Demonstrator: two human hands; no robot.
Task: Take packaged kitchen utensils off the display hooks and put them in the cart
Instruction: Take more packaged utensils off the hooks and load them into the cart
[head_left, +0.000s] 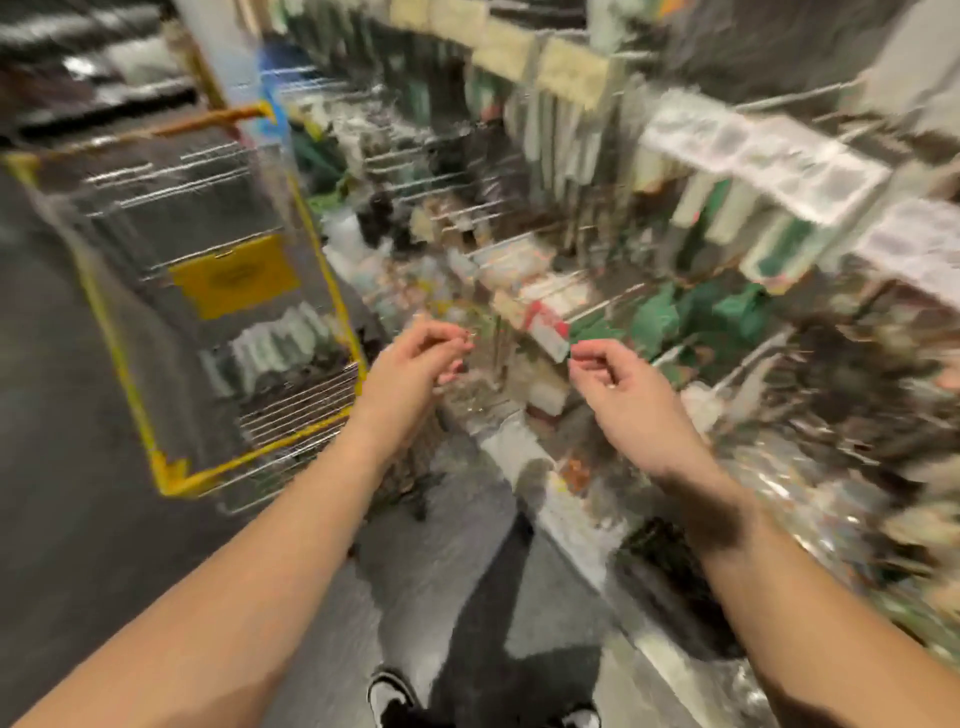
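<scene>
Packaged kitchen utensils (540, 306) hang on the display hooks (587, 296) ahead of you and to your right, too smeared by motion blur to tell one kind from another; white, red and green packs show in the rows nearest your hands. Nearest to you, at the bottom edge, are your two shoes (389, 699), black and white, on the grey floor (67, 415). Your bare forearms reach up and forward from there. Your left hand (415, 358) hangs in the air with its fingers loosely curled and nothing in them that you can make out. Your right hand (613, 376) is also raised, fingertips drawn close together just beside a white-and-red pack; the blur hides whether it touches or pinches anything, so that cannot be told. To your left stands the wire cart (208, 291) with yellow trim and a yellow card on its inner wall, and some pale packs lie in its basket. Beyond, more hooks carry long packs under white price tags (763, 156).
</scene>
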